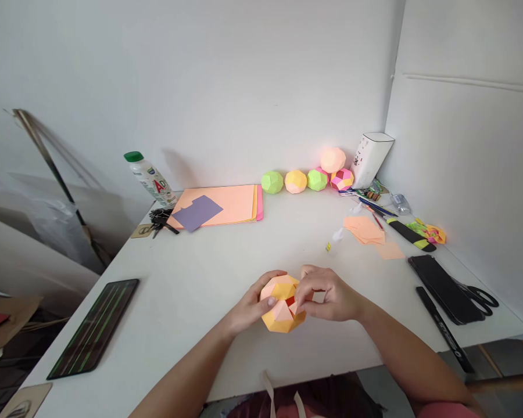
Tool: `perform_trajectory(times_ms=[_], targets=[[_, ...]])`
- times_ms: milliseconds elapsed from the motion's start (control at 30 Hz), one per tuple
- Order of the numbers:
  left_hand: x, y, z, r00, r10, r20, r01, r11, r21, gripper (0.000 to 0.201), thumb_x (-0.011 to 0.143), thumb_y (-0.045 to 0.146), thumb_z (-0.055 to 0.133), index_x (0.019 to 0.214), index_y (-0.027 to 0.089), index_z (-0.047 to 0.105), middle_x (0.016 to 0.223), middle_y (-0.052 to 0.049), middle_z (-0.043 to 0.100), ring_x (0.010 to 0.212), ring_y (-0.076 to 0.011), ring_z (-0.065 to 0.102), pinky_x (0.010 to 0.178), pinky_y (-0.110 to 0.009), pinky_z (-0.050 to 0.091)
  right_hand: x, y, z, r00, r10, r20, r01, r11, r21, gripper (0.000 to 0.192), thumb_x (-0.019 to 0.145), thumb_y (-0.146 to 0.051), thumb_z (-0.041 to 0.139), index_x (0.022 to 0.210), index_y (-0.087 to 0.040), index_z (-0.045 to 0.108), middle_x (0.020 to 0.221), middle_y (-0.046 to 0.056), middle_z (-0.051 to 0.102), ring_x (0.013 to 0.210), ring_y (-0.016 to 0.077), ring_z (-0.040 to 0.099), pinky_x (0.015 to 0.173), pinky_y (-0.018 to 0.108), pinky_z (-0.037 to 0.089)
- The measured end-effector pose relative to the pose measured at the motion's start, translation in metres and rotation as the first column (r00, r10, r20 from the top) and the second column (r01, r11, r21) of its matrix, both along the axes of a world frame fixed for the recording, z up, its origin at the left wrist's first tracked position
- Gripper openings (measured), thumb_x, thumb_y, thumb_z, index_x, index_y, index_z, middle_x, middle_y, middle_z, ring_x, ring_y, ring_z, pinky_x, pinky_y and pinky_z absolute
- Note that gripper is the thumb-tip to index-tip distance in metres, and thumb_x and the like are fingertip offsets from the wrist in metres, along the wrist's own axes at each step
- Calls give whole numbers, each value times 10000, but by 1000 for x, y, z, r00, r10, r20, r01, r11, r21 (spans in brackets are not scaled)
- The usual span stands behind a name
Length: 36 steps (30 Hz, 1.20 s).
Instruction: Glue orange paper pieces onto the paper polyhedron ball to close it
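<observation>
A folded paper ball (pixel 281 319) in pale peach and yellow-orange is held above the front part of the white table. My left hand (pixel 251 305) wraps round its left side, the thumb pressed on the front face. On the ball's right side, the fingers of my right hand (pixel 330 294) pinch a peach paper flap by a small gap. Through that gap the inside of the ball looks dark orange-red. My right fingertips partly hide the flap.
Finished paper balls (pixel 296 182) line the wall. Coloured sheets (pixel 226 200) and a bottle (pixel 152 180) stand back left, a tablet (pixel 93 328) front left. Peach paper squares (pixel 364 229), a cutter (pixel 412 234), a black case (pixel 444 287) and scissors (pixel 483 298) lie right.
</observation>
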<state>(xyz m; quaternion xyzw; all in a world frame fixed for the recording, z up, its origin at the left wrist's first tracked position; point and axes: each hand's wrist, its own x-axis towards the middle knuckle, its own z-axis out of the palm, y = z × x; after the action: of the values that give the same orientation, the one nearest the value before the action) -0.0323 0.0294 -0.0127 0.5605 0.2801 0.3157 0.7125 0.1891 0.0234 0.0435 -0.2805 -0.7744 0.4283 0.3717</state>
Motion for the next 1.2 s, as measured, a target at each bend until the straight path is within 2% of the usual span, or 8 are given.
perform_trajectory(times_ms=[367,633,833,1067,1200], targets=[[-1,2,-1,1000,15,-4,-15,999,28,630,810,553,634,1306,227,422,1120,-82,599,932,-222,624,792,-328,519,1,1,1,1000,18,4,-18,1000,12,124,732,-101,617,688,-207,663,613,24,665,629,151,419,567,278,391],[-1,2,3,999,41,-25,-40,997,66,647,814,558,626,1317,221,398,1137,-99,608,992,-255,619,819,-359,521,0,0,-1,1000,-8,9,8,1000,1,117,760,-115,643,781,-197,724,635,38,670,632,149,453,569,273,419],[-1,1,3,998,43,-40,-40,996,78,645,817,561,620,1312,219,387,1127,-103,608,980,-255,624,810,-363,528,-2,-2,1,1000,-23,11,23,1000,-18,123,738,-93,643,737,-185,724,618,25,629,620,133,458,544,244,417],[1,-2,7,993,106,-50,-97,983,158,602,813,543,628,1283,227,425,1143,-97,578,976,-248,609,817,-353,525,-5,-7,2,993,-104,56,106,994,-22,72,779,-163,657,713,-187,676,666,15,613,571,104,477,488,217,395],[2,-4,9,990,140,-33,-134,981,141,599,823,526,621,1302,249,392,1158,-92,557,974,-250,605,807,-359,526,-3,-6,4,985,-168,23,169,986,-9,98,776,-254,725,753,-194,650,703,16,639,562,103,476,523,247,405]])
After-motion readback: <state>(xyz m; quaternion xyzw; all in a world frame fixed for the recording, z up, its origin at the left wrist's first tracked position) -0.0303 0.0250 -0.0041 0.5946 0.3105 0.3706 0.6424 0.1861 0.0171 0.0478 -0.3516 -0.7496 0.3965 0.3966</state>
